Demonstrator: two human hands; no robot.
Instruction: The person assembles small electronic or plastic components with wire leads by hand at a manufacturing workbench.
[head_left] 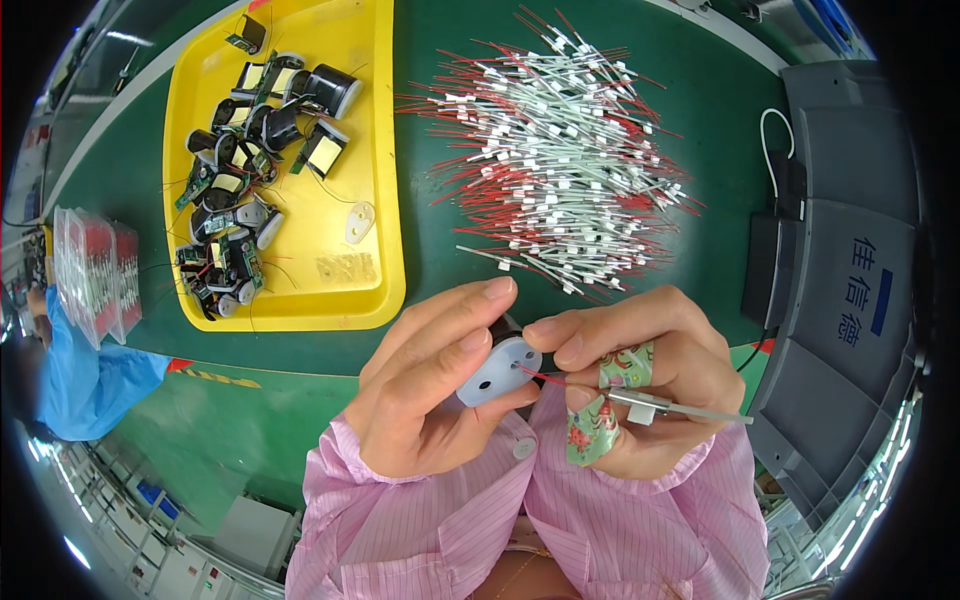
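My left hand (410, 395) is closed around a small dark part with a pale blue-grey oval end cap (503, 368), whose face has several holes. In my right hand (675, 365), thumb and fingers pinch a thin wired component (632, 404) with a metallic body, a white tag and a pale lead. Its red wire (540, 376) runs from my fingertips to a hole in the cap; how deep it goes cannot be seen. Patterned green tape (592, 432) wraps my right thumb and a finger. Most of the dark part is hidden by my hands.
A yellow tray (388, 210) at the left holds several black assemblies with circuit boards. Beyond my hands lies a big pile of red-and-white wired components (570, 170). Clear boxes (95, 270) and a person's blue sleeve (95, 370) are far left; a grey bin (840, 250) stands right.
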